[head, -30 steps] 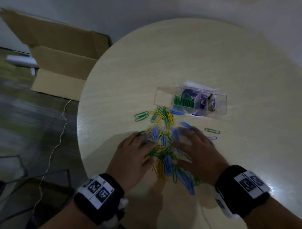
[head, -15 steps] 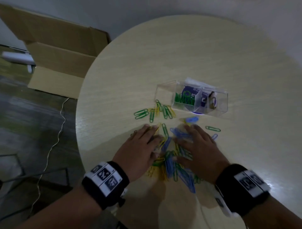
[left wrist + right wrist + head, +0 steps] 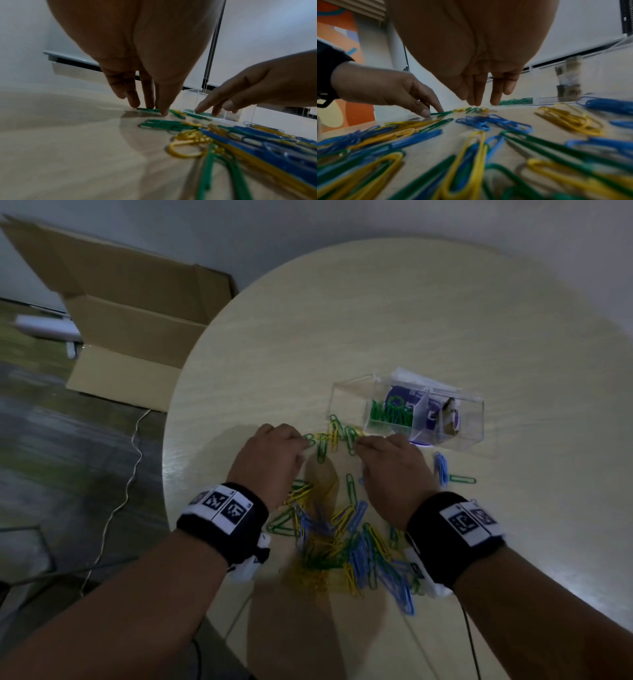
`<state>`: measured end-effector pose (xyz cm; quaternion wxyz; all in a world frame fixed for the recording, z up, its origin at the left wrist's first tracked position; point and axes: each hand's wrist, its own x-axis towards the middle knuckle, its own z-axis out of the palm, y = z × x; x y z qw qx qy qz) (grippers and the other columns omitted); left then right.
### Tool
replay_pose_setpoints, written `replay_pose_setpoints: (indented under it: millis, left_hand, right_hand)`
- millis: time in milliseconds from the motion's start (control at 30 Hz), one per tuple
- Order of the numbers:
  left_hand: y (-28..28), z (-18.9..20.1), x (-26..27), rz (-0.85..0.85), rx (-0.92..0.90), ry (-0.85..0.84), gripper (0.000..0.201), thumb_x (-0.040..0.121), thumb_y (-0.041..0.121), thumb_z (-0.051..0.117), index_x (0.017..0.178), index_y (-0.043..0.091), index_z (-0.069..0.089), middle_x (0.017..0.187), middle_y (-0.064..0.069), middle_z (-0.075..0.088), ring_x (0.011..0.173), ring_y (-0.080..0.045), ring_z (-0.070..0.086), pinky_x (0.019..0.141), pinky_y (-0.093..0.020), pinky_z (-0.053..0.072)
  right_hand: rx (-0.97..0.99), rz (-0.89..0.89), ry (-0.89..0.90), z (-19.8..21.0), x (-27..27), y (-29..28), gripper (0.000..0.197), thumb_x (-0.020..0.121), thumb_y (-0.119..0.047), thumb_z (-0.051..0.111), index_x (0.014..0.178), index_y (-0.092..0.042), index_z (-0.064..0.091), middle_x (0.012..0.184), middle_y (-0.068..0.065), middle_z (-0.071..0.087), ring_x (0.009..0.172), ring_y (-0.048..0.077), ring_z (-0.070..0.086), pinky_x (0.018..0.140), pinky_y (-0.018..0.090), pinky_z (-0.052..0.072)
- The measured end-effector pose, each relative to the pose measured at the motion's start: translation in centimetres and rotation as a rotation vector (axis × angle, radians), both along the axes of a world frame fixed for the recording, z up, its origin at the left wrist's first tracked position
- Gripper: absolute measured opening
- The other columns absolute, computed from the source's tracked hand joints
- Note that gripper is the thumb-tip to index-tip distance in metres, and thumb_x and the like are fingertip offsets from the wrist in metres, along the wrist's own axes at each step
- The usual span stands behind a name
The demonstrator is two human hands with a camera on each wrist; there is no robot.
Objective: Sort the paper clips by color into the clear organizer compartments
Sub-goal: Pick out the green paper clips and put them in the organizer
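Head view shows our left hand [image 3: 270, 455] and right hand [image 3: 394, 470] with straight fingers pressing down on a small row of clips [image 3: 334, 436] just near of the organizer [image 3: 455, 440] (greens already inside), likely separating them from the mixed pile [image 3: 346, 546] for easier picking.

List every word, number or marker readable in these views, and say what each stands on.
No text can be read.
Purple label under the clear organizer: white print, too blurred.
Wristband on the left hand: square black-and-white code markers, no words.
Wristband on the right hand: the same kind of markers.
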<state>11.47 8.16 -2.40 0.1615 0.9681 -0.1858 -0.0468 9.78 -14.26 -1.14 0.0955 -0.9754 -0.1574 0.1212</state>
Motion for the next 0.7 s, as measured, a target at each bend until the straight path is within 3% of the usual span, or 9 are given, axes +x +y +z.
replay_pose_setpoints:
  millis: [100,233,300,400,533,633,700]
  left_hand:
    - [0.4,-0.4,0.2,0.063,-0.075,0.018,0.015,0.086,0.009,0.064,0.098,0.016,0.071,0.096,-0.005,0.065,0.088,-0.029,0.058,0.076,-0.034,0.045]
    - [0.5,-0.3,0.3,0.272,-0.219,0.163,0.018,0.085,0.014,0.068,0.103,0.018,0.066,0.092,0.0,0.059,0.089,-0.02,0.058,0.079,-0.032,0.048]
    - [0.6,-0.4,0.3,0.302,-0.186,0.199,0.014,0.087,0.016,0.067,0.1,0.017,0.067,0.094,0.0,0.054,0.09,-0.021,0.058,0.079,-0.03,0.045]
    - [0.4,-0.3,-0.1,0.218,-0.068,0.171,0.012,0.09,0.014,0.061,0.101,0.013,0.065,0.102,-0.007,0.053,0.096,-0.028,0.054,0.082,-0.037,0.046]
    - [-0.4,0.4,-0.1,0.003,0.016,0.048,0.019,0.089,0.008,0.059,0.107,0.014,0.061,0.097,-0.009,0.061,0.09,-0.033,0.056,0.071,-0.039,0.044]
    - [-0.6,0.1,0.4,-0.166,0.017,-0.016,0.042,0.084,0.001,0.064,0.122,0.018,0.062,0.092,-0.007,0.062,0.082,-0.032,0.057,0.068,-0.039,0.048]
    - [-0.2,-0.1,0.4,-0.19,0.027,0.006,0.045,0.084,0.0,0.063,0.123,0.022,0.063,0.09,-0.005,0.06,0.082,-0.03,0.055,0.066,-0.037,0.045]
  right_hand:
    - [-0.003,-0.047,-0.002,0.0,-0.7,-0.6,0.044,0.084,-0.018,0.046,0.126,-0.011,0.057,0.132,0.006,0.056,0.106,0.035,0.051,0.093,0.045,0.046]
    - [0.153,-0.206,-0.036,-0.7,-1.8,-2.8,0.034,0.084,-0.011,0.049,0.112,-0.007,0.068,0.116,0.012,0.066,0.101,0.036,0.057,0.094,0.042,0.047]
    - [0.203,-0.304,-0.055,-0.6,-1.9,-3.6,0.029,0.083,-0.011,0.051,0.104,-0.01,0.071,0.106,0.013,0.068,0.096,0.036,0.059,0.089,0.04,0.048]
    - [0.184,-0.285,-0.099,0.1,-1.3,-3.3,0.035,0.081,-0.016,0.049,0.109,-0.017,0.07,0.101,0.01,0.066,0.09,0.035,0.058,0.083,0.039,0.049]
    - [0.077,-0.081,-0.009,0.8,-0.1,-0.4,0.043,0.088,-0.02,0.05,0.131,-0.023,0.052,0.119,0.007,0.056,0.104,0.033,0.049,0.087,0.042,0.044]
    - [0.005,-0.062,0.042,0.4,0.4,0.1,0.039,0.089,-0.026,0.05,0.127,-0.021,0.055,0.127,0.004,0.051,0.108,0.033,0.046,0.09,0.043,0.044]
    - [0.031,-0.065,0.024,0.4,0.3,-0.3,0.033,0.087,-0.026,0.048,0.115,-0.017,0.064,0.118,0.005,0.058,0.099,0.034,0.05,0.086,0.044,0.046]
